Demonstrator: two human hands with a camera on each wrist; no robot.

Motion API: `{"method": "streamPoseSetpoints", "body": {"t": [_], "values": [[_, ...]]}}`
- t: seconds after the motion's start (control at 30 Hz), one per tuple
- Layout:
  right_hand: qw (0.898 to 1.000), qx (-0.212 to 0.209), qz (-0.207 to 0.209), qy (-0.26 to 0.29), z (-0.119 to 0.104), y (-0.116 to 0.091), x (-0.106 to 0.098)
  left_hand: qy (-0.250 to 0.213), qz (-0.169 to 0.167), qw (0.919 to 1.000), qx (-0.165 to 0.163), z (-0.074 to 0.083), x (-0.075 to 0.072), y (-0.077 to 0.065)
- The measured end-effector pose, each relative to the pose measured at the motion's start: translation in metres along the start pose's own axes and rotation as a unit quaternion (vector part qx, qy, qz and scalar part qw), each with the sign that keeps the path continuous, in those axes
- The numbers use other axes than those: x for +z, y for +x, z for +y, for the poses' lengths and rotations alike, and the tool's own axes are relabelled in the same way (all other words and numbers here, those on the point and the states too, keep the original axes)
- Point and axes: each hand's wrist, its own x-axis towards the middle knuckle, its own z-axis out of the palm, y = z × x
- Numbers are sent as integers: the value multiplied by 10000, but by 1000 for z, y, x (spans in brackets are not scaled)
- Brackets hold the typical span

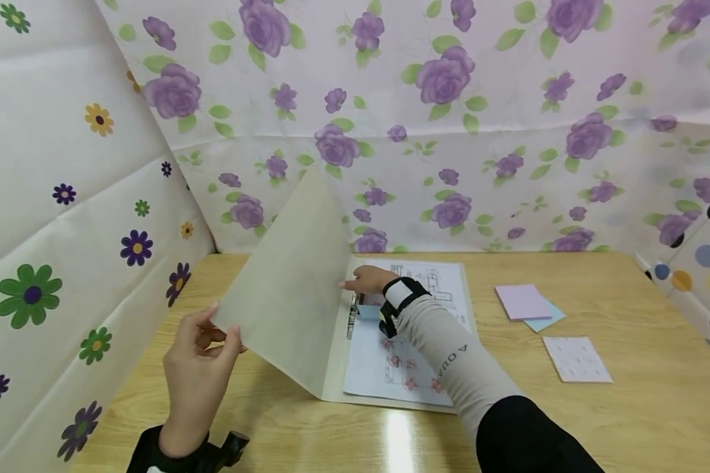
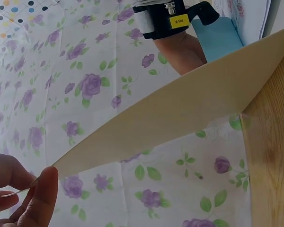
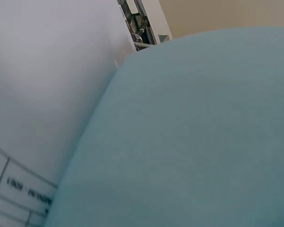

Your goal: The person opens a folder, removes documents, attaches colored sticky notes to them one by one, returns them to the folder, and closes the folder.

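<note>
My left hand (image 1: 204, 361) pinches the near outer corner of a cream folder's raised cover (image 1: 296, 289) between thumb and fingers. The cover stands steeply tilted above the table. My right hand (image 1: 369, 280) is over the folder's inner fold, beside a metal clip (image 1: 352, 315), its thumb pointing left toward the cover. Nothing shows between its fingers, and its fingertips are hidden in the left wrist view. A blue piece of paper (image 2: 217, 40) stands up beside that hand and fills much of the right wrist view. Printed sheets (image 1: 367, 368) lie in the folder under my right forearm.
To the right on the wooden table (image 1: 509, 407) lie a lilac note pad (image 1: 522, 302), a blue pad (image 1: 549, 318) partly beneath it, and a white patterned square pad (image 1: 576, 360). Flowered cloth (image 1: 390, 118) walls the back and left side.
</note>
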Motion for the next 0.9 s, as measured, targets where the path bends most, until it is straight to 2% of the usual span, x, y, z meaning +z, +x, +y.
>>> {"method": "streamPoseSetpoints", "body": {"t": [0.13,0.23,0.27,0.47,0.53,0.77,0.9], "values": [[9998,-141,39,-113,15,17,4,-48,9,10000,24,1,1,0],[9997,-78,33,-214,3,2,0,-37,-2,10000,25,2,1,0],[9993,-212,116,-302,5,1,1,-36,-2,10000,21,2,1,0],[9975,-360,192,-569,-25,-32,-8,7,46,10000,43,2,2,1],[9973,-278,207,-646,-37,-43,-9,10,66,10000,46,3,2,1],[9898,-504,532,-1225,-46,-59,0,-6,111,9999,-70,4,3,2],[9862,-695,644,-1360,-45,-65,4,-25,108,9999,-73,4,3,1]]}}
